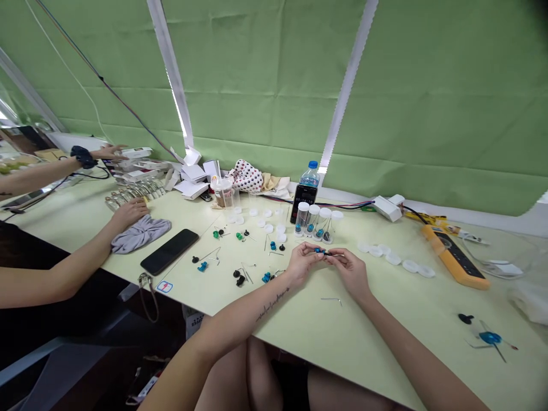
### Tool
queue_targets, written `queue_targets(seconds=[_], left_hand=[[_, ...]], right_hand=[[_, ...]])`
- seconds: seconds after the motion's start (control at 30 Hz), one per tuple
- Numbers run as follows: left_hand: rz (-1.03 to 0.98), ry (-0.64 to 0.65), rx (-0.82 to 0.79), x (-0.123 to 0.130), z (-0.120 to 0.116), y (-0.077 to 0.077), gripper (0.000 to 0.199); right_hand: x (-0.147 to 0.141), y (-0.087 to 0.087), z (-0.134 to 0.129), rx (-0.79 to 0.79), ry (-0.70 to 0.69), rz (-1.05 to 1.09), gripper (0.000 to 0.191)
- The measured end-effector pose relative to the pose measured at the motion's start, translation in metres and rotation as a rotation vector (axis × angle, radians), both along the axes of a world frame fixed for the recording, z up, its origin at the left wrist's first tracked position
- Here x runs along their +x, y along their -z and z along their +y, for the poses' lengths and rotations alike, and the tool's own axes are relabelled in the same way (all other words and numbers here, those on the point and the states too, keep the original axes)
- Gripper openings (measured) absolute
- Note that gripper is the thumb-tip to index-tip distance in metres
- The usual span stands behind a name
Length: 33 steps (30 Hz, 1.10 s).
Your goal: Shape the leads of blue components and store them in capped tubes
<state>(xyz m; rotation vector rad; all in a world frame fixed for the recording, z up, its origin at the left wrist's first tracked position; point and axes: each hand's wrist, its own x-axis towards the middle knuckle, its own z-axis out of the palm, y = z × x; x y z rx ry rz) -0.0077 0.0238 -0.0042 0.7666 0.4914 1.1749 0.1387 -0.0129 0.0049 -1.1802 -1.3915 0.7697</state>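
The small blue-and-black part (319, 250) half hidden between the hands (303, 264) (349, 273), its exact kind too small to tell.

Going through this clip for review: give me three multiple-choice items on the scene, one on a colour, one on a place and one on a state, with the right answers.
1. What colour is most of the small component pinched between the left hand and right hand?
A. Red
B. Blue
C. White

2. Where does the yellow digital multimeter lie?
A. On the grey cloth
B. Beside the phone
C. On the table, to the right of the hands

3. What state is the plastic water bottle in?
A. Lying on its side
B. Upright, with its blue cap on
C. Upright, with its cap off

Answers:
1. B, blue shows between the two hands.
2. C, it lies past the right hand.
3. B, it stands at the back of the table, capped.
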Motion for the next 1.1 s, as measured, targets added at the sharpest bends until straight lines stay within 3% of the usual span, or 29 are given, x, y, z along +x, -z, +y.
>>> queue_targets(seconds=[0.43,0.77,1.1], left_hand=[[0.038,0.002,0.027,0.002,0.0004,0.0048,0.039],[0.019,0.0,0.039,0.0021,-0.0014,-0.0003,0.039],[0.034,0.017,0.009,-0.0007,-0.0015,-0.0001,0.04]], right_hand=[[0.004,0.0033,0.0008,-0.011,-0.012,0.019,0.03],[0.0041,0.0065,-0.0001,0.052,0.002,-0.032,0.035],[0.0045,0.0039,-0.0031,0.003,-0.015,0.013,0.031]])
